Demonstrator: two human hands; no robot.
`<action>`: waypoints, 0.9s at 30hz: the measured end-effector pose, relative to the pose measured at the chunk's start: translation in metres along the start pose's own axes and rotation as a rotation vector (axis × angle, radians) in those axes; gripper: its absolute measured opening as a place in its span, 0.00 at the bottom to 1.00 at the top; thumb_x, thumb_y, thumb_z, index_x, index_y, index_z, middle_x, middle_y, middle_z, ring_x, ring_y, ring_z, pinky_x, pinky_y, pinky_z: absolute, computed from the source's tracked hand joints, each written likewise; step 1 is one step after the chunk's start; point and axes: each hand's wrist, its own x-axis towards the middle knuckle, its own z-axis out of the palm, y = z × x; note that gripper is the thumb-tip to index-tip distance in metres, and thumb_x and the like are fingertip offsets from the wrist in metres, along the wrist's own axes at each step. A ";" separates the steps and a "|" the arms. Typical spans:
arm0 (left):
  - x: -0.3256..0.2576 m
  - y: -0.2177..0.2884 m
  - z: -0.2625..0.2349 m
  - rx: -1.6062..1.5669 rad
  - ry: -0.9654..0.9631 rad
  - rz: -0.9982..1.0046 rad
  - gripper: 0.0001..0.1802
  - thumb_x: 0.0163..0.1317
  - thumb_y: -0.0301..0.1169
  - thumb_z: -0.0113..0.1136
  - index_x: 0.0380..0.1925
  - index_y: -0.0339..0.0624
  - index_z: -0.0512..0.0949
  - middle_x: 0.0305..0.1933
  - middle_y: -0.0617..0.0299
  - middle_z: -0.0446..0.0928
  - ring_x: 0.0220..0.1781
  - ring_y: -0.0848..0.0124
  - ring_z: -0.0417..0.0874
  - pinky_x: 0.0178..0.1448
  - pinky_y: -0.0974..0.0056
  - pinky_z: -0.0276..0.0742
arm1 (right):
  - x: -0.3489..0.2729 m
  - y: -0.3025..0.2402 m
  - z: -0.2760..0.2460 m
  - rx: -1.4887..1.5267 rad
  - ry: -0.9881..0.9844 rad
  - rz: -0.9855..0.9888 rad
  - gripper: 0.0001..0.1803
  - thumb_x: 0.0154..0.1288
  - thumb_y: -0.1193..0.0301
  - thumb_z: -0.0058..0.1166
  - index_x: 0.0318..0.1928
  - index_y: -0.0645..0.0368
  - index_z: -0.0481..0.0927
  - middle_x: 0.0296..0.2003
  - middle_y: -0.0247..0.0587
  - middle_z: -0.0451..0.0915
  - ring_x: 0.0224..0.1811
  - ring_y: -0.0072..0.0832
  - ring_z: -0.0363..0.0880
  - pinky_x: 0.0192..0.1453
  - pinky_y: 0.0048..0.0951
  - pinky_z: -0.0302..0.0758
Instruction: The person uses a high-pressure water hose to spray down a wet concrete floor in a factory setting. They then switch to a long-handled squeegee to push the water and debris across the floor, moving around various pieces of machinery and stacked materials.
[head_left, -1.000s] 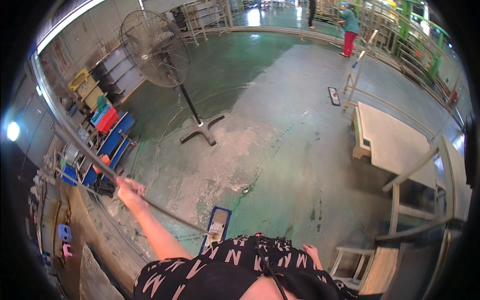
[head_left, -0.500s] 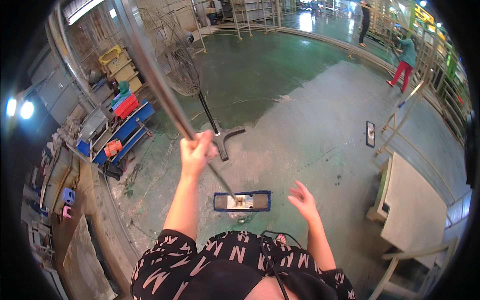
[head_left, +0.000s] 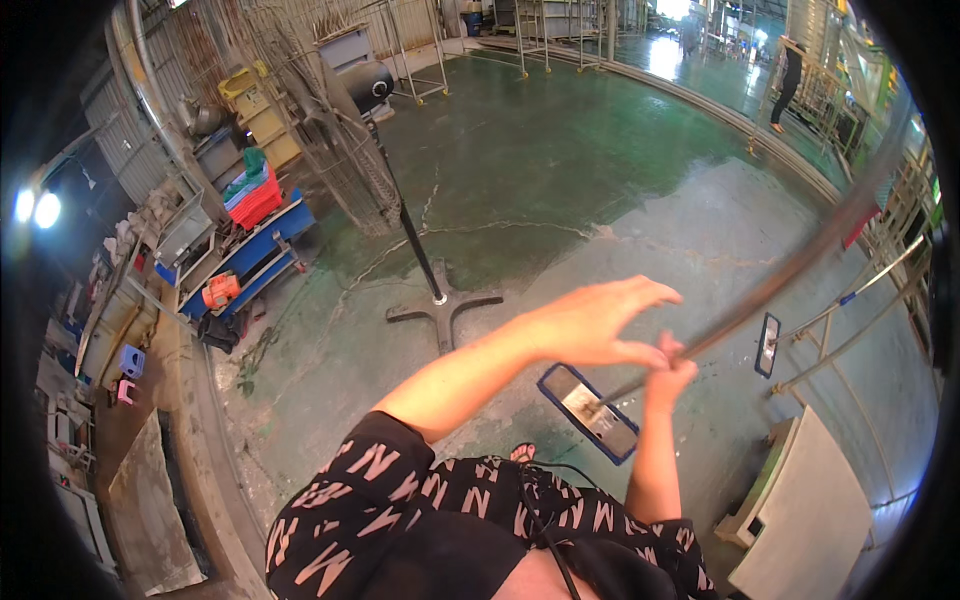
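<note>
A flat mop rests its blue-edged rectangular head (head_left: 617, 432) on the floor ahead of my feet, turned at a slant. From it the metal handle (head_left: 775, 280) rises toward the upper right, blurred at its top end. My right hand (head_left: 670, 382) is wrapped round the handle's lower part. Stretched across from the left, my left hand (head_left: 605, 322) has its fingers apart and holds nothing. Its thumb reaches close to my right hand and the handle; whether it touches them I cannot tell.
A pedestal fan's cross-shaped base (head_left: 440, 303) stands ahead on the left. Another flat mop head (head_left: 768, 345) lies at the right, near metal frames. A pale board (head_left: 812, 515) is at lower right. A blue bench (head_left: 250, 258) with a red crate (head_left: 256, 200) stands left. A person (head_left: 789, 85) stands far off.
My left hand has let go of the handle, and my right hand has taken hold of it. The handle has swung from upper left to upper right. The mop head has shifted right and turned.
</note>
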 end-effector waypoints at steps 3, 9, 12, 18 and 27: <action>0.039 -0.113 -0.064 0.028 0.074 -0.222 0.21 0.53 0.39 0.59 0.45 0.41 0.72 0.38 0.58 0.77 0.41 0.70 0.77 0.46 0.66 0.72 | 0.076 0.007 -0.032 -0.023 0.191 0.156 0.18 0.57 0.63 0.57 0.16 0.59 0.72 0.10 0.29 0.65 0.11 0.13 0.59 0.14 0.19 0.57; 0.073 -0.363 -0.245 0.006 1.164 -0.649 0.27 0.53 0.52 0.56 0.36 0.35 0.71 0.32 0.51 0.77 0.27 0.64 0.79 0.36 0.62 0.73 | 0.146 0.041 -0.078 -0.108 0.397 0.027 0.14 0.60 0.65 0.52 0.21 0.59 0.74 0.10 0.29 0.63 0.13 0.15 0.58 0.17 0.18 0.55; 0.061 -0.452 -0.348 0.348 1.517 -0.746 0.28 0.54 0.51 0.53 0.39 0.34 0.69 0.37 0.44 0.75 0.40 0.52 0.78 0.46 0.54 0.70 | 0.177 0.079 -0.088 -0.137 0.594 0.119 0.14 0.59 0.65 0.52 0.36 0.64 0.80 0.12 0.30 0.64 0.14 0.15 0.56 0.19 0.18 0.52; 0.105 -0.447 -0.425 0.678 1.703 -1.084 0.37 0.53 0.55 0.48 0.43 0.25 0.63 0.46 0.33 0.70 0.51 0.46 0.72 0.55 0.51 0.65 | 0.263 0.145 -0.083 -0.431 0.946 0.075 0.16 0.57 0.62 0.56 0.33 0.66 0.82 0.11 0.30 0.63 0.13 0.18 0.58 0.18 0.23 0.61; 0.094 -0.532 -0.470 1.038 1.694 -1.363 0.33 0.61 0.55 0.29 0.42 0.40 0.75 0.44 0.44 0.75 0.48 0.45 0.74 0.51 0.47 0.67 | 0.385 0.176 -0.042 -0.778 1.280 0.011 0.25 0.55 0.57 0.58 0.23 0.73 0.78 0.17 0.50 0.75 0.19 0.31 0.71 0.27 0.34 0.69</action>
